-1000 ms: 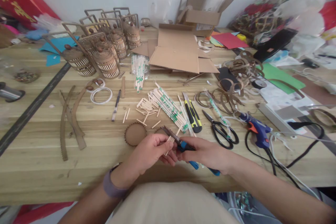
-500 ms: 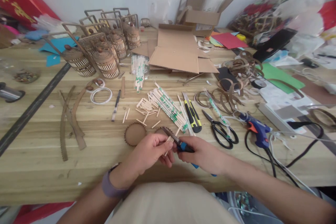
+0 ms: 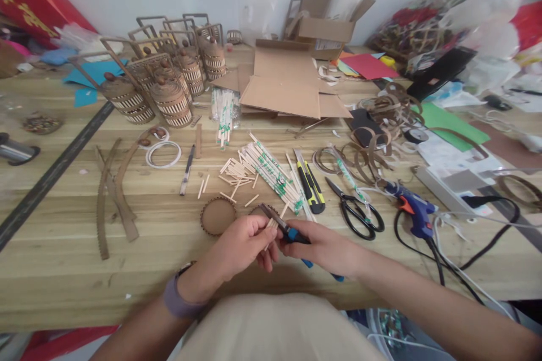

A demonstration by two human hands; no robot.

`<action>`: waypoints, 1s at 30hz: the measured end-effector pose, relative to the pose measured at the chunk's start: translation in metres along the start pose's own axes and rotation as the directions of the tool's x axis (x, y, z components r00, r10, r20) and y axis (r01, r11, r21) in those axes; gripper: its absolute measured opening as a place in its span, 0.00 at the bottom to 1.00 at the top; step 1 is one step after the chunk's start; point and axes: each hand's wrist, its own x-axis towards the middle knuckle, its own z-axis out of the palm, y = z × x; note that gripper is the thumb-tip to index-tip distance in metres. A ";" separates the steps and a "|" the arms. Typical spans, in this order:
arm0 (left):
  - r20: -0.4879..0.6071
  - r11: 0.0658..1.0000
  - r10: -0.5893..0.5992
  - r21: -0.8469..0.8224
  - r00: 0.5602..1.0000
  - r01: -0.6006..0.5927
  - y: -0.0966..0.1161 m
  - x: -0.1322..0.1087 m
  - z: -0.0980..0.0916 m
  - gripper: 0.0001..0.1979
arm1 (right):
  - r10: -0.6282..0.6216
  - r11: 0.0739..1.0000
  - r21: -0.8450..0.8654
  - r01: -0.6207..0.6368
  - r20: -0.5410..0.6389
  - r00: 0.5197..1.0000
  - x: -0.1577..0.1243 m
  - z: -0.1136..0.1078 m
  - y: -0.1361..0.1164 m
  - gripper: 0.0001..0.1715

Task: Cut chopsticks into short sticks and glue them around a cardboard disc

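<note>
My left hand (image 3: 249,240) is closed, pinching thin wooden sticks (image 3: 272,224) between thumb and fingers. My right hand (image 3: 319,245) wraps round the blue and black handles of a pair of pliers (image 3: 279,221). The metal jaws point up and left, across the sticks just beyond my left fingertips. Whether the jaws bite on a stick cannot be made out. Right behind the hands lies a round cardboard piece with a ridged rim (image 3: 259,210), partly covered. A matching cardboard round (image 3: 218,216) lies to its left.
Short cut sticks (image 3: 237,170) and paper-wrapped chopsticks (image 3: 271,166) lie beyond the hands. A yellow-black utility knife (image 3: 312,183), black scissors (image 3: 359,214) and a blue glue gun (image 3: 417,214) with cords are to the right. Small lidded baskets (image 3: 171,104) stand back left; flattened cardboard (image 3: 283,90) lies centre back.
The plier handles and my right hand have shifted slightly left. My left hand stays almost in place, still on the sticks.
</note>
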 end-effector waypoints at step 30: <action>-0.100 0.982 -0.010 0.184 0.995 0.029 0.004 -0.010 -0.015 0.19 | 0.059 0.940 -0.298 -0.166 -0.337 0.940 -0.009 -0.021 0.011 0.07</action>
